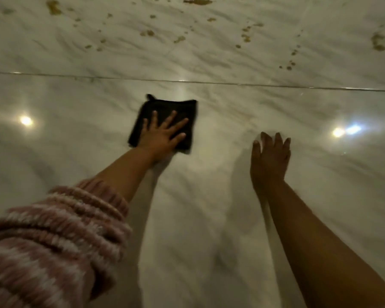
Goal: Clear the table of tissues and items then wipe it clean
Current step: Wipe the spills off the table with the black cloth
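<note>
The left hand point(162, 135) presses flat, fingers spread, on a folded black cloth point(171, 105). The right hand point(269, 160) is open near it, to its right, holding nothing. Beneath lies a glossy white marble desk point(209, 207); beyond 1 seam point(187, 81), brown splatter stains point(149, 33) dot its far half.

Bright light reflections point(26, 120) glint left and right.

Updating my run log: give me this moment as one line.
phase: wiping | left hand: pressing black cloth on table | right hand: open, holding nothing | brown stains: far side, unwiped
</note>
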{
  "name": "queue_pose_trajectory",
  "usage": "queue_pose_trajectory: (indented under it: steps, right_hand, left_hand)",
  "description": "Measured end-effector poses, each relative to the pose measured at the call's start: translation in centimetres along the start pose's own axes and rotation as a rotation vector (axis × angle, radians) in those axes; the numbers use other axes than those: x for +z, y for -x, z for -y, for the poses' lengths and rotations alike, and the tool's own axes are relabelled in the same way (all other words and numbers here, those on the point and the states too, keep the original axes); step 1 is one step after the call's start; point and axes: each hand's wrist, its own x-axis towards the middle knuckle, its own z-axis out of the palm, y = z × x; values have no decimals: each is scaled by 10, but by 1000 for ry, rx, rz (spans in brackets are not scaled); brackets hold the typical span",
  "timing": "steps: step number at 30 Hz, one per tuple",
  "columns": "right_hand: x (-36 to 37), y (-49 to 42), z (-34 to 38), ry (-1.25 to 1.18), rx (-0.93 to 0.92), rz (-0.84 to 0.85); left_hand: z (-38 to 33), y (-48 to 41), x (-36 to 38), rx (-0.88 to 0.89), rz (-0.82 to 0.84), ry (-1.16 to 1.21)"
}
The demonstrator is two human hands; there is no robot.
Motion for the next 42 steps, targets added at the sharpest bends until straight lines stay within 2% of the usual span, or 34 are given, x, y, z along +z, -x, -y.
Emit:
queue_pose_trajectory:
  steps: [3,5,7,9,11,13,18,21,24,27,32,34,37,42]
  right_hand:
    - [7,24,5,80,-59,26]
    - [6,28,5,43,-58,59]
    - [2,28,1,-14,-67,88]
    - [-8,35,-4,-35,-92,98]
    - [-19,48,-12,-14,-84,105]
    - [-27,62,-23,19,-73,108]
    - [-30,80,-40,-1,8,39]
    - [-26,94,-31,14,22,44]
    - [-17,111,-10,21,4,55]
    - [-3,131,13,6,-5,80]
    - [12,148,29,39,20,44]
    - [12,147,29,45,38,32]
    - [12,148,30,33,35,35]
    - [-7,150,21,-105,23,39]
  left_hand:
    - [58,27,-4,-359,-56,46]
    - [70,46,-6,-595,-50,68]
    - [60,48,-5,-737,-43,119]
    - [37,40,-3,-777,-40,176]
    - [5,30,0,-715,-36,177]
    - [-36,22,7,-573,-31,158]
    - [-127,27,23,-80,72,72]
    - [-130,55,33,161,116,-3]
    - [-94,75,32,185,84,6]
    - [-38,83,23,26,38,44]
    - [82,108,8,-356,-56,109]
    - [110,125,7,-479,-60,125]
    - [107,145,13,-617,-75,148]
    - [54,138,20,-799,-77,210]
